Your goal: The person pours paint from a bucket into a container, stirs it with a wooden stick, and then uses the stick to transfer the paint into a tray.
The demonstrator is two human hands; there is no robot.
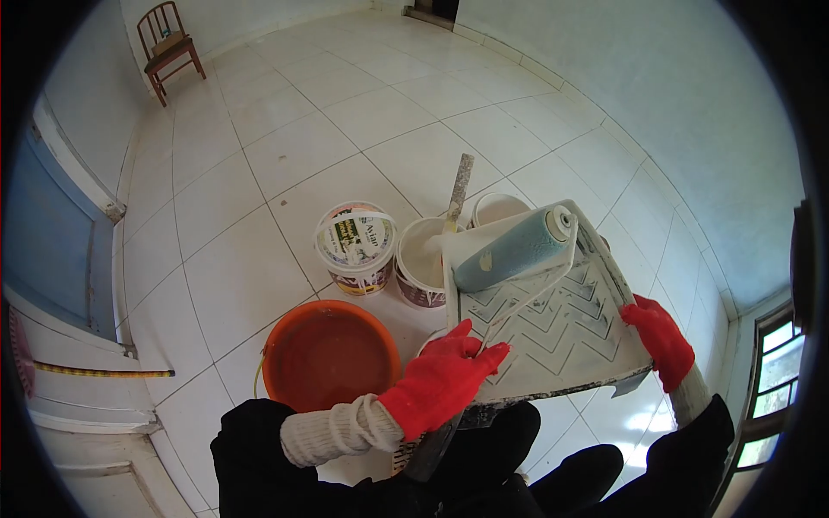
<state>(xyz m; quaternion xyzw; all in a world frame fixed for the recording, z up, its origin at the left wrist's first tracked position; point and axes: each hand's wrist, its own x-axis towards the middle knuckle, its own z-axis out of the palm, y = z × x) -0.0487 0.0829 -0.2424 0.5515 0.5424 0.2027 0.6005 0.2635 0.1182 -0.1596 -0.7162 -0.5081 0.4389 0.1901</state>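
A white paint tray [553,341] with a zigzag-ribbed floor is held tilted in front of me over my knees. Across its far end lies a paint roller [514,252] with a blue-grey sleeve. My left hand [440,378], in a red glove, is closed around the roller's wire frame at the tray's near left edge; a dark handle sticks out below it. My right hand [661,339], also red-gloved, grips the tray's right rim, fingers partly hidden. Just beyond the tray stands an open paint bucket [420,281] with a paint-crusted stick [460,186] in it.
A lidded paint bucket [356,246] stands left of the open one, another white bucket [501,207] behind the tray. An orange basin [328,354] of liquid sits by my left arm. Further off are a wooden chair [168,50], a blue door [56,229] and white floor tiles [250,233].
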